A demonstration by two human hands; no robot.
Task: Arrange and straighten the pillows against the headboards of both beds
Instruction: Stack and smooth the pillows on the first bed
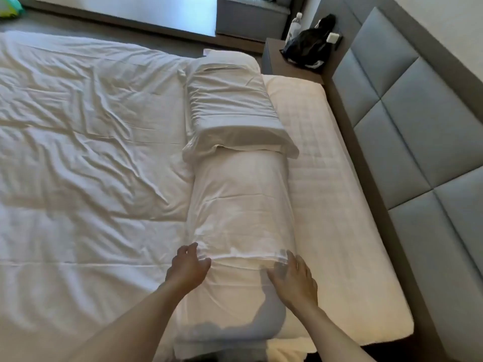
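Two white pillows lie end to end along the head of a bed. The near pillow (240, 210) runs lengthwise toward me; the far pillow (232, 105) overlaps its far end. Both sit a little away from the grey padded headboard (418, 131) on the right, with a strip of bare mattress (326, 178) between. My left hand (187, 267) rests on the near pillow's left side with fingers curled loosely at a fabric fold. My right hand (295, 280) lies flat on its right side, fingers apart. Neither hand grips the pillow firmly.
A rumpled white duvet (86, 152) covers the bed to the left. A dark nightstand (290, 61) beyond the pillows holds a black bag (305, 48) and a plastic bottle (294, 26). A grey bench (251, 19) stands at the far wall.
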